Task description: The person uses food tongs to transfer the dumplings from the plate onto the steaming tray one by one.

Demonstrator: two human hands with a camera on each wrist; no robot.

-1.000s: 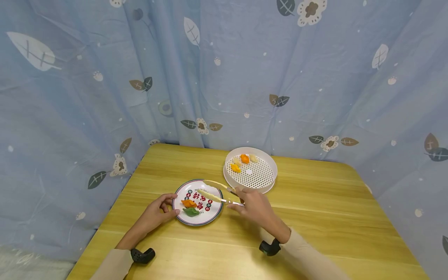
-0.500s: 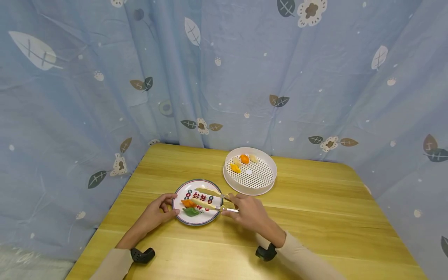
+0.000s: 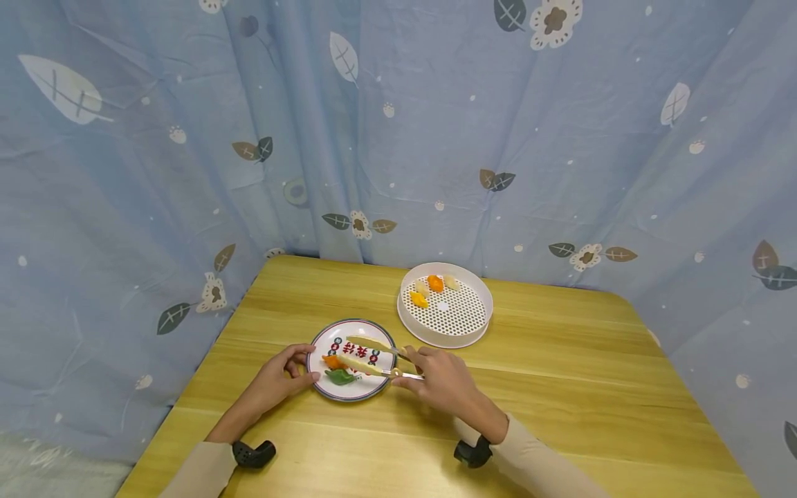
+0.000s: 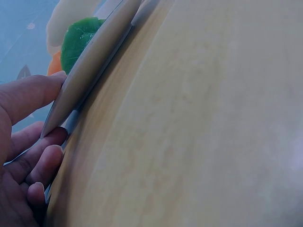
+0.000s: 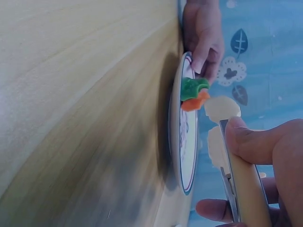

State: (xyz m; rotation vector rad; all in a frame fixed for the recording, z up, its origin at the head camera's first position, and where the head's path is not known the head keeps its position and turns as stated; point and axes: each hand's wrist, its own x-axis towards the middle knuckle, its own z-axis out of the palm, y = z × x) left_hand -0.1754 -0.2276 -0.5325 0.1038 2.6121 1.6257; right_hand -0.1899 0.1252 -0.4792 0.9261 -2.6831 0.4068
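My left hand [image 3: 280, 377] grips the left rim of a white plate [image 3: 369, 389] with a striped rim and red lettering, thumb on top and fingers below the edge. On the plate lie an orange dumpling [image 3: 333, 362] and, just in front of it, a green dumpling [image 3: 340, 377]. My right hand [image 3: 445, 377] holds a pair of tongs [image 3: 369, 343], arms spread apart over the plate. The tongs' nearer pale tip overlaps the orange dumpling in the head view. In the right wrist view, the tongs' broad tips [image 5: 222, 109] hover beside the orange dumpling [image 5: 191, 104].
A round white steamer tray [image 3: 461, 318] with a perforated bottom stands behind the plate to the right. It holds two orange-yellow dumplings [image 3: 435, 283] and two pale ones [image 3: 451, 282]. The wooden table [image 3: 560, 387] ends at a blue patterned curtain [image 3: 423, 138].
My right hand has moved left with the tongs, bringing their tips from the plate's right part to the orange dumpling. It barely moves in the last half second; my left hand stays put.
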